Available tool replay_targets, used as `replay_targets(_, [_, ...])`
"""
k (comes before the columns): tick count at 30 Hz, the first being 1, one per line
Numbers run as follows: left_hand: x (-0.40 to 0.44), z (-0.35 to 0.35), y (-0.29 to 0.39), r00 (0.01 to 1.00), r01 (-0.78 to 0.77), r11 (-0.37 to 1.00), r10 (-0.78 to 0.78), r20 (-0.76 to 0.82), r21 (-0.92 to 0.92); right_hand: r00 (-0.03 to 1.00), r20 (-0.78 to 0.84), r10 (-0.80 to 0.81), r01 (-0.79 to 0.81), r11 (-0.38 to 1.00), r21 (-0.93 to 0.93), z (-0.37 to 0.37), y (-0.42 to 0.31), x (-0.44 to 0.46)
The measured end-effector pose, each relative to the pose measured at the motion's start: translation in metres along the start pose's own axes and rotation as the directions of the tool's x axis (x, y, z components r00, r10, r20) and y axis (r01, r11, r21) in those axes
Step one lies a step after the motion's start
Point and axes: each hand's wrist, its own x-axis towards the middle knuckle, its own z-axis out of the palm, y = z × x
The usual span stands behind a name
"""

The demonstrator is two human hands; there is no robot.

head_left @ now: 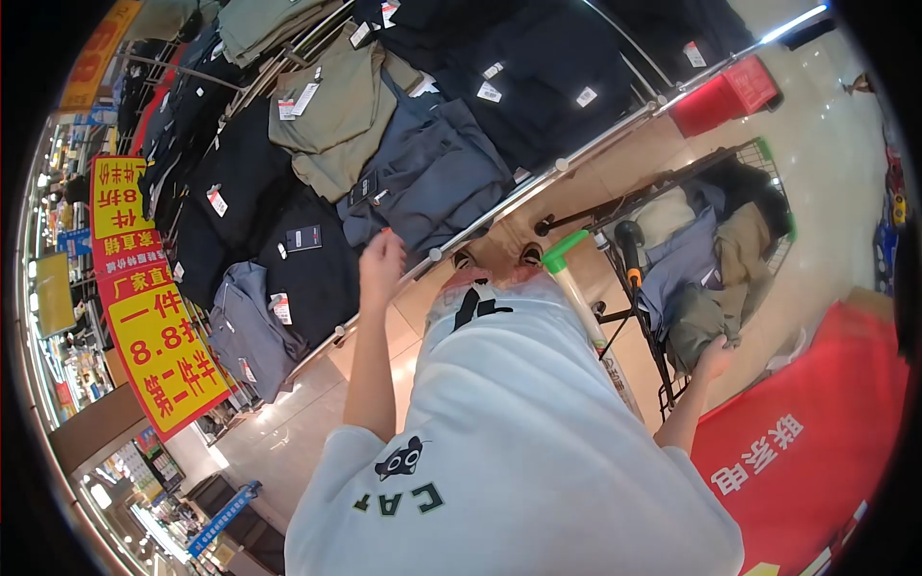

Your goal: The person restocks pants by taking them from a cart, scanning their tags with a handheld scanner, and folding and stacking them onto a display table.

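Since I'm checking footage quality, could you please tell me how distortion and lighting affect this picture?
Head view: fisheye distortion with blackened corners; glare whitens patches of the glossy floor; the dark garments lose fold detail; small print on the white tags is unreadable.

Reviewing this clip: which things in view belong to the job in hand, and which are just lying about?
In the job, judging by the hands:
- olive garment, held by the right hand
- wire cart containing it
- blue-grey folded garment, near the left hand

Just about:
- red-and-yellow sign
- red box
- red panel with white characters
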Motion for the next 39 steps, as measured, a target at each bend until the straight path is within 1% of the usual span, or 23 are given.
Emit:
replay_targets(2, [0.042, -0.016, 0.010, 0.969, -0.176, 0.975, 0.196, -0.150, 0.138, 0.999, -0.035, 0.027, -0.024, 0.996, 0.081, -0.009, -0.005, -0.004])
replay_targets(4, [0.097, -0.036, 0.023, 0.921, -0.233, 0.917, 0.315, -0.229, 0.324, 0.996, -0.071, 0.060, -0.048, 0.985, 0.163, -0.018, -0.016, -0.011])
replay_targets(6, [0.157, -0.050, 0.026, 0.834, -0.219, 0.740, 0.480, -0.271, 0.636, 0.975, -0.215, 0.059, 0.059, 0.862, 0.503, -0.031, -0.033, -0.023])
replay_targets(10, [0.240, -0.060, 0.004, 0.894, -0.152, 0.701, 0.398, -0.206, 0.697, 0.966, -0.201, 0.162, 0.003, 0.774, 0.634, -0.079, -0.074, -0.055])
replay_targets(12, [0.259, -0.052, 0.001, 0.967, -0.069, 0.634, 0.231, -0.104, 0.770, 0.964, -0.073, 0.257, -0.091, 0.572, 0.815, -0.090, -0.084, -0.059])
replay_targets(13, [0.274, -0.047, -0.017, 0.932, -0.119, 0.563, 0.346, -0.103, 0.818, 0.957, -0.016, 0.291, -0.145, 0.520, 0.842, -0.096, -0.095, -0.065])
replay_targets(14, [0.279, -0.045, -0.016, 0.935, -0.119, 0.564, 0.340, -0.099, 0.817, 0.956, -0.019, 0.292, -0.144, 0.527, 0.838, -0.090, -0.086, -0.061])
replay_targets(16, [0.281, -0.037, -0.012, 0.955, -0.107, 0.542, 0.290, -0.066, 0.834, 0.975, 0.102, 0.199, -0.215, 0.705, 0.676, -0.077, -0.063, -0.052])
replay_targets(17, [0.280, -0.033, -0.016, 0.903, -0.167, 0.480, 0.425, -0.062, 0.861, 0.952, 0.147, 0.270, -0.300, 0.712, 0.635, -0.080, -0.081, -0.068])
replay_targets(18, [0.276, -0.035, -0.013, 0.906, -0.163, 0.484, 0.418, -0.064, 0.860, 0.953, 0.145, 0.266, -0.296, 0.718, 0.630, -0.072, -0.077, -0.071])
replay_targets(20, [0.270, -0.043, -0.001, 0.876, -0.212, 0.570, 0.471, -0.104, 0.794, 0.979, 0.070, 0.193, -0.198, 0.797, 0.570, -0.048, -0.065, -0.076])
replay_targets(21, [0.266, -0.049, 0.004, 0.871, -0.201, 0.603, 0.470, -0.140, 0.772, 0.960, 0.108, 0.257, -0.276, 0.825, 0.493, -0.058, -0.085, -0.086])
replay_targets(22, [0.263, -0.055, 0.011, 0.867, -0.195, 0.633, 0.469, -0.170, 0.749, 0.959, 0.104, 0.265, -0.281, 0.825, 0.490, -0.057, -0.089, -0.083])
replay_targets(24, [0.271, -0.070, 0.010, 0.855, -0.205, 0.616, 0.491, -0.168, 0.761, 0.967, 0.092, 0.239, -0.229, 0.645, 0.729, -0.057, -0.089, -0.076])
replay_targets(27, [0.287, -0.084, -0.006, 0.802, -0.336, 0.465, 0.598, -0.011, 0.819, 0.960, 0.061, 0.274, -0.232, 0.653, 0.721, -0.064, -0.084, -0.044])
replay_targets(29, [0.266, -0.076, 0.017, 0.884, -0.311, 0.556, 0.467, 0.019, 0.771, 0.981, 0.062, 0.186, -0.151, 0.520, 0.841, -0.078, -0.105, -0.048])
replay_targets(30, [0.257, -0.072, 0.024, 0.913, -0.307, 0.632, 0.407, 0.032, 0.712, 0.974, -0.003, 0.227, -0.122, 0.534, 0.836, -0.078, -0.115, -0.051])
replay_targets(32, [0.247, -0.064, 0.033, 0.929, -0.297, 0.701, 0.370, 0.026, 0.648, 0.980, -0.037, 0.194, -0.124, 0.751, 0.649, -0.086, -0.122, -0.061])
replay_targets(33, [0.269, -0.067, 0.013, 0.901, -0.342, 0.670, 0.433, 0.028, 0.659, 0.942, 0.014, 0.334, -0.295, 0.811, 0.505, -0.063, -0.094, -0.049])
replay_targets(34, [0.284, -0.071, 0.002, 0.861, -0.417, 0.621, 0.505, 0.068, 0.663, 0.972, 0.022, 0.236, -0.224, 0.886, 0.406, -0.070, -0.108, -0.070])
replay_targets(35, [0.300, -0.076, -0.005, 0.831, -0.464, 0.573, 0.546, 0.108, 0.675, 0.965, 0.121, 0.231, -0.261, 0.849, 0.459, -0.055, -0.087, -0.074])
replay_targets(36, [0.306, -0.076, -0.006, 0.831, -0.464, 0.620, 0.552, 0.069, 0.633, 0.963, 0.111, 0.244, -0.267, 0.849, 0.456, -0.036, -0.061, -0.078])
replay_targets(39, [0.325, -0.081, -0.002, 0.760, -0.474, 0.577, 0.650, -0.022, 0.665, 0.958, 0.111, 0.266, -0.288, 0.903, 0.320, -0.013, -0.015, -0.076])
